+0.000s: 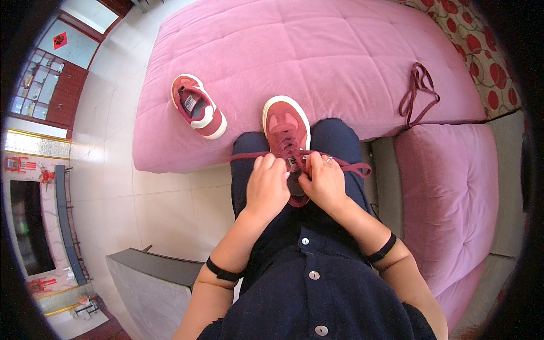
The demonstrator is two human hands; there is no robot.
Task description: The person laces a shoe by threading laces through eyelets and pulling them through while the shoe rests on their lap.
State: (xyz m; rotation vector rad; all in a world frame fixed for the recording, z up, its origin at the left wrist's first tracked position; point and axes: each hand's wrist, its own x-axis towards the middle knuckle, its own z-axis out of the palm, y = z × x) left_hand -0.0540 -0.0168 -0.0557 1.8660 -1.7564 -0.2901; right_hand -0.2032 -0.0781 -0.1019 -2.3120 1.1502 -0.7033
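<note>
A red sneaker [292,123] with a white sole rests on my lap, toe pointing away from me. Its dark red shoelace [359,168] is threaded through the front eyelets, with loose ends stretching out to both sides over my knees. At the left side of the shoe opening, my left hand [267,182] grips with curled fingers. My right hand [325,178] pinches at the right edge, near the upper eyelets and the tongue. The fingers hide exactly which part each one holds. The matching sneaker [199,106] lies on the pink upholstered seat [263,55], its collar without visible lacing.
Another dark red shoelace [418,95] lies looped on the seat at the right. A pink cushion [446,199] sits on the grey sofa to my right. A grey-topped table [148,289] stands at lower left on the tiled floor [170,208]. A television [32,227] is at far left.
</note>
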